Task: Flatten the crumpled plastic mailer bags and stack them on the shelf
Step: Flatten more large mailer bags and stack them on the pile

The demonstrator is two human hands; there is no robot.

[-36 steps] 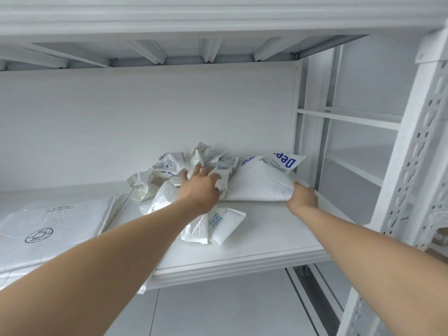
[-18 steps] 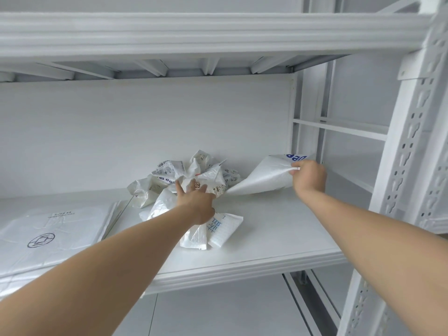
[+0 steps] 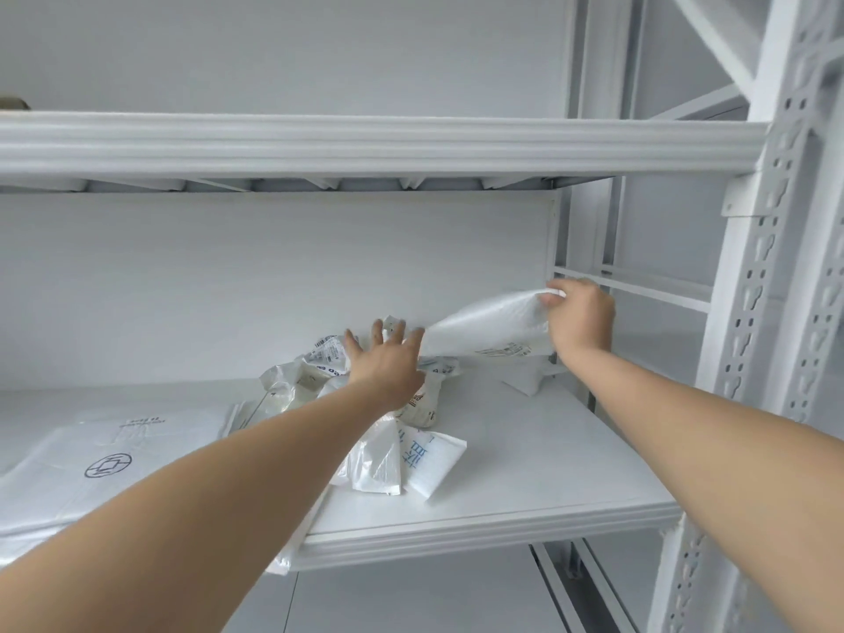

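My right hand (image 3: 582,315) is raised near the right rear corner of the shelf (image 3: 539,454), and its fingers (image 3: 555,295) are curled and pinching the top edge of a white mailer bag (image 3: 488,326). The bag hangs in the air from that pinch, slanting down to the left. Its low end tapers toward the crumpled pile (image 3: 310,374), and some small dark print shows along its lower edge.

My left hand (image 3: 388,358) is stretched out over the pile, palm down. Its fingers (image 3: 375,332) are straight and spread apart, with the tips just beside the bag's low end. I cannot tell whether they touch the bag.

The pile sits at the middle of the shelf toward the back wall, a heap of wrinkled white bags with printed labels. A crumpled bag with blue characters (image 3: 427,463) lies nearer the front edge, partly under my left forearm. Another small white bag (image 3: 530,379) rests on the shelf below the lifted one.

On the left part of the shelf lies the flat stack (image 3: 114,454) of smoothed bags, and its top one shows a round dark logo. The upper shelf beam (image 3: 365,143) runs across above, and a perforated white post (image 3: 767,312) stands at the right.
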